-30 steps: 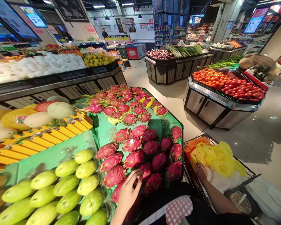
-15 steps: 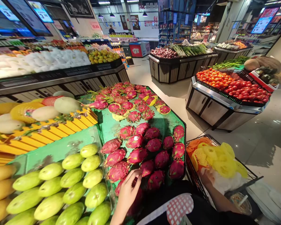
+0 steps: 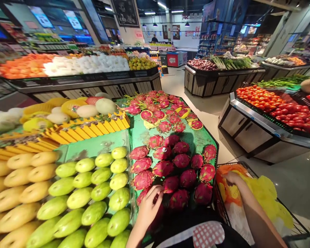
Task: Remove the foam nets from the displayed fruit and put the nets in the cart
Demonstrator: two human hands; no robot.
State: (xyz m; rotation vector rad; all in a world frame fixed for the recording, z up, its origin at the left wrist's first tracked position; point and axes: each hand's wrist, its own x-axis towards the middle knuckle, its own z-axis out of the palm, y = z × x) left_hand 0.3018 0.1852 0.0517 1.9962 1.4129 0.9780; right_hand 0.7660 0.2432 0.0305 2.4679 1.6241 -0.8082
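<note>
My left hand (image 3: 152, 204) is at the near left edge of the dragon fruit (image 3: 163, 168), its fingers loosely bent with a gap to the thumb. Nothing shows in its grasp, and its fingertips are close to the nearest fruits. On the right, my right hand (image 3: 234, 179) reaches into a black wire basket (image 3: 296, 220). Its fingers close on an orange foam net (image 3: 231, 195), though the fingertips are partly hidden. Yellow foam nets (image 3: 263, 194) lie beside it, with whitish wrapping beneath. The dragon fruits sit in rows on a green mat (image 3: 195, 142).
Green papaya-like fruits (image 3: 100, 191) and yellow melons (image 3: 19, 199) fill the left display. A yellow slatted divider (image 3: 93, 132) separates them from netted melons (image 3: 105, 106). A tomato stand (image 3: 248, 129) stands across the aisle on the right. Further dragon fruits (image 3: 155, 103) lie at the back.
The view has shifted left. My right hand has moved from the whitish wrapping to the orange nets at the basket's far left. My left hand stays near the same dragon fruits.
</note>
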